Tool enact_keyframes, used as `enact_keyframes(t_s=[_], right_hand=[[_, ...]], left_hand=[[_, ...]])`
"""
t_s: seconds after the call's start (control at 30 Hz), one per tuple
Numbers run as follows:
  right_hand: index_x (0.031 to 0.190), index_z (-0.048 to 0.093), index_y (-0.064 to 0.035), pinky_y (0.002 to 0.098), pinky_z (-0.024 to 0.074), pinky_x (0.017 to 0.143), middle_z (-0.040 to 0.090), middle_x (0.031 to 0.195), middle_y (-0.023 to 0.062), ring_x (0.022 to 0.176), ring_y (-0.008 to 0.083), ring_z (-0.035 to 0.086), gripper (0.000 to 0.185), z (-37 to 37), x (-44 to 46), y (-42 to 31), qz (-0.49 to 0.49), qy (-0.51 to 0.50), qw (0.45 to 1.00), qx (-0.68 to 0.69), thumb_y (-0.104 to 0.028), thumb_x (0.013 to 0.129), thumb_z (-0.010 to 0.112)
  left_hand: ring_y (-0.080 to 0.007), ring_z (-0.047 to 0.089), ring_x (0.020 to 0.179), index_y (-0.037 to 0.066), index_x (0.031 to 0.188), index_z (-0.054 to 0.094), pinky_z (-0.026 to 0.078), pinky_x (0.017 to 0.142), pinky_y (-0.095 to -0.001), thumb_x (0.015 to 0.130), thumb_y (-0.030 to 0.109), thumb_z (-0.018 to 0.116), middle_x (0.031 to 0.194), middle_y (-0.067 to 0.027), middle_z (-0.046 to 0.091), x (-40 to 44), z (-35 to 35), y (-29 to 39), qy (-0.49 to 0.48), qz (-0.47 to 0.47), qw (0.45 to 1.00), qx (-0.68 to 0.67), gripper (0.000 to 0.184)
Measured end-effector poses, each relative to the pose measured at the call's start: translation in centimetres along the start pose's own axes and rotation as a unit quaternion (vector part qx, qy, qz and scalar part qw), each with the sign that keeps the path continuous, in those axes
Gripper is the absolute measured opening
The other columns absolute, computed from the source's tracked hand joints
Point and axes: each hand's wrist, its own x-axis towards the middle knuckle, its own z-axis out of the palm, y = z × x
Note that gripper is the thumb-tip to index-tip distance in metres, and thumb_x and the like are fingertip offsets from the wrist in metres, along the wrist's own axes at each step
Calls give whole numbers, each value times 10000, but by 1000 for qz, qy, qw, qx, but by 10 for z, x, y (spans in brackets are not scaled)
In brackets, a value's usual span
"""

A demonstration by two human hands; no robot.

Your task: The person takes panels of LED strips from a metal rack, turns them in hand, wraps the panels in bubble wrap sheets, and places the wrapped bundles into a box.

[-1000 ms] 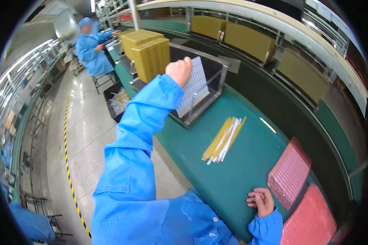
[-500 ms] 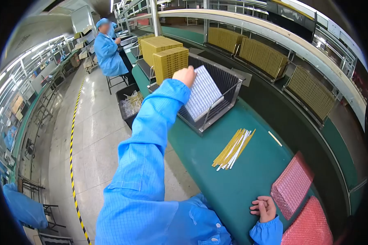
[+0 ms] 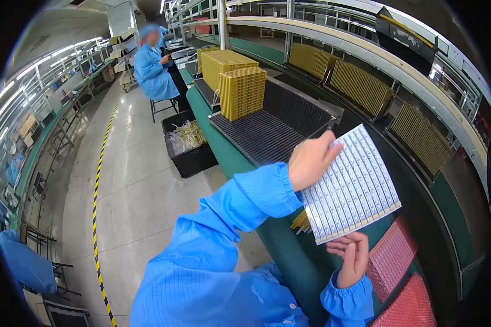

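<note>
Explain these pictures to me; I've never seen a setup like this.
There is no robot here: a person works with two bare hands, and every picture comes from one camera on their head, looking forward and down. The left hand holds a pale panel with rows of small parts. The right hand is at its lower edge; whether it grips is unclear. On the green workbench are a black ribbed rack bearing stacked yellow boards, some yellow strips, and pink bubble-wrap.
</note>
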Motion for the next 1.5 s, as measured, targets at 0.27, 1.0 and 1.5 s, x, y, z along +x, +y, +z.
enact_keyframes(t_s=[0.27,1.0,1.5], right_hand=[[995,433,5,221,497,538,592,826,113,658,144,595,159,4,14,9,74,-2,996,48,-95,871,438],[1244,313,51,335,390,904,460,1191,154,1055,236,489,479,-18,38,27,61,13,991,120,-102,830,499],[1313,215,-35,344,443,832,412,1233,183,1017,274,516,647,-50,-22,3,211,-71,971,85,-471,865,382]], left_hand=[[-237,557,666,-11,830,536,423,627,-330,880,254,454,731,-173,565,-30,56,-64,-116,-120,974,-154,282],[-368,453,1063,-35,1217,342,368,899,-395,797,230,554,1179,-253,413,-39,39,-32,-45,39,993,-104,541],[-156,597,806,-62,949,591,470,709,-276,800,51,556,913,-138,627,-12,-57,-106,248,-15,968,-43,190]])
